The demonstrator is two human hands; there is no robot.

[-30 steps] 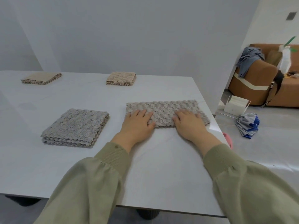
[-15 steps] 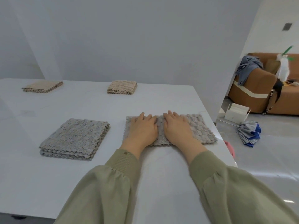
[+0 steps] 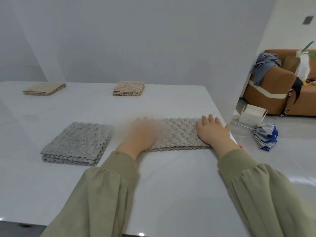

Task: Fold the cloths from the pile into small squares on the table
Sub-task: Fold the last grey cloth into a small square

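Both hands lay palm-down on the grey cloth (image 3: 177, 134) near the right edge of the white table (image 3: 171, 185), with olive-green sleeves reaching in from the near side. The right hand (image 3: 211, 132) was flat and spread wide, fingers (image 3: 210, 118) apart and pointing away from the person, pressing the cloth's right end down without gripping it. The left hand (image 3: 141, 134) was blurred; it sat over the cloth's left end, seemingly flat with fingers extended, but whether it pinched any fabric could not be told. The cloth was a folded strip, its long axis running left to right across the table, roughly parallel to the near edge, with its scalloped layered edge facing the person. Left of this cloth, just beside the left hand, sat a folded grey square (image 3: 77, 142), turned slightly askew to the table edge. Beyond the cloth, toward the far side of the table, lay a folded beige square (image 3: 128, 88), and well to the left of that a second beige square (image 3: 44, 88). To the right of the cloth, past the table edge, a closed blue-and-grey umbrella (image 3: 265, 136) lay on the floor near a small white box (image 3: 251, 113) and a brown sofa (image 3: 273, 93).
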